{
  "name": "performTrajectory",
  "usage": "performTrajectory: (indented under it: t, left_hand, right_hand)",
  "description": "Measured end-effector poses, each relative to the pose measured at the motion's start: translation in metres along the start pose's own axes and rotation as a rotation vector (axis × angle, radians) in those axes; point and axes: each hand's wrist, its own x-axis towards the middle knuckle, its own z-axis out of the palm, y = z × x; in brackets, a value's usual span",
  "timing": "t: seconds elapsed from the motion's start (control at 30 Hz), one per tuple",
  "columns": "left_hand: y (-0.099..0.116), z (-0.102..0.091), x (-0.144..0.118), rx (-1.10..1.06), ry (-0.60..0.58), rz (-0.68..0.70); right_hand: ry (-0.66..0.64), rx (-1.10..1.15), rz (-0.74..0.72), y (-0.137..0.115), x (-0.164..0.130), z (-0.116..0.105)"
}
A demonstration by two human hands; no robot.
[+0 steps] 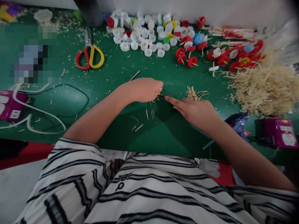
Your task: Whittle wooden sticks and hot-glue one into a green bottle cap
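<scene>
My left hand [144, 89] is curled shut on a thin wooden stick [135, 75], its end poking out far-left. My right hand [195, 110] lies open, forefinger steadying the stick's tip on the green table [112, 71]. Bottle caps [144, 34] lie far off.

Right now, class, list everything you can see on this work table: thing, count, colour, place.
table: one, green, littered with chips
scissors: one, red and yellow handles, back left
bottle caps: many, mostly white, back centre
caps on sticks: many, mostly red, back right
wood slivers pile: one, pale, right
small sliver bunch: one, pale, centre
power strips: two, purple, both edges
cables: white and black, left
left hand: closed, pinching something small
right hand: forefinger extended, touching it
</scene>
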Motion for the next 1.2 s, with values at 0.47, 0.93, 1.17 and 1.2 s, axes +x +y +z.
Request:
performTrajectory:
  t: [0.47,0.93,1.17,1.2]
  left_hand:
    - [-0.002,-0.001,0.004,-0.076,-0.005,0.018]
    - [-0.008,-0.001,0.008,-0.12,-0.032,0.052]
    - [-0.011,0.0,0.011,-0.116,-0.043,0.024]
    - [-0.01,0.0,0.01,-0.112,-0.046,0.026]
  right_hand:
    - [0.041,0.036,-0.005,0.005,0.01,0.0]
    - [0.102,0.066,0.009,0.005,0.006,-0.001]
    - [0.004,0.148,0.043,0.001,0.01,-0.009]
    - [0.002,0.149,0.046,0.0,0.009,-0.009]
